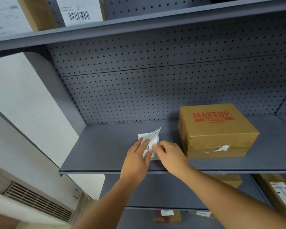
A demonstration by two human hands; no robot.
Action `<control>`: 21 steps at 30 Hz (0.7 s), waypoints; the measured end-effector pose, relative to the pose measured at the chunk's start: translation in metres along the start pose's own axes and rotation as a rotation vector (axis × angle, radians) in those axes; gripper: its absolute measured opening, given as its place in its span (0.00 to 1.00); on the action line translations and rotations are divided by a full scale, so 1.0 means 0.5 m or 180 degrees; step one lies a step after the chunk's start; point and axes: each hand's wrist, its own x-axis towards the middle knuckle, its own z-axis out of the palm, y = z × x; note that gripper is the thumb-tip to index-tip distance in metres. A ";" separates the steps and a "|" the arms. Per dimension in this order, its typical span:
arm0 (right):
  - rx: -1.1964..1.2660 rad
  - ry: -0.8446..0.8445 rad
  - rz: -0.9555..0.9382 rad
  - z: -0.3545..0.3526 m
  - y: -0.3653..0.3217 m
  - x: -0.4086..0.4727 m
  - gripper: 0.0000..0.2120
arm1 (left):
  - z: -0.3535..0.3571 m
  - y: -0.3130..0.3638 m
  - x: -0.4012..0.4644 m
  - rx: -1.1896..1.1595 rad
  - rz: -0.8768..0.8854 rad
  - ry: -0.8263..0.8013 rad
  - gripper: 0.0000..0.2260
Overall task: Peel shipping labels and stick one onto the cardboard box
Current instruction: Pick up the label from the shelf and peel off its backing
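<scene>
A white shipping label sheet (150, 138) lies on the grey shelf (104, 146), its far corner curled up. My left hand (137, 161) presses flat on the sheet's left part, fingers spread over the barcode. My right hand (170, 154) pinches the sheet's right edge with its fingertips. A brown cardboard box (216, 131) with red "MAKEUP" print stands just right of the hands, with tape and a torn white label scrap on its front face.
A perforated grey back panel (155, 90) closes the shelf behind. The shelf above holds labelled boxes (79, 10). Lower shelves hold more cardboard boxes (281, 192). A white vented unit (36, 200) stands at lower left.
</scene>
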 end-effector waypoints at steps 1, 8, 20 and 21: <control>0.0479 -0.0068 0.0161 -0.002 -0.009 -0.002 0.17 | -0.007 0.007 -0.008 -0.0054 0.0050 -0.0008 0.22; 0.2491 -0.0482 0.0622 -0.004 -0.036 -0.012 0.11 | -0.034 0.023 -0.033 -0.0524 0.0249 -0.0087 0.24; 0.3053 -0.0182 0.0681 -0.044 -0.031 -0.025 0.11 | -0.075 0.050 -0.064 -0.3154 -0.1578 0.0227 0.05; 0.3122 -0.0206 0.0691 -0.045 -0.028 -0.027 0.11 | -0.075 0.054 -0.068 -0.3303 -0.1643 0.0231 0.04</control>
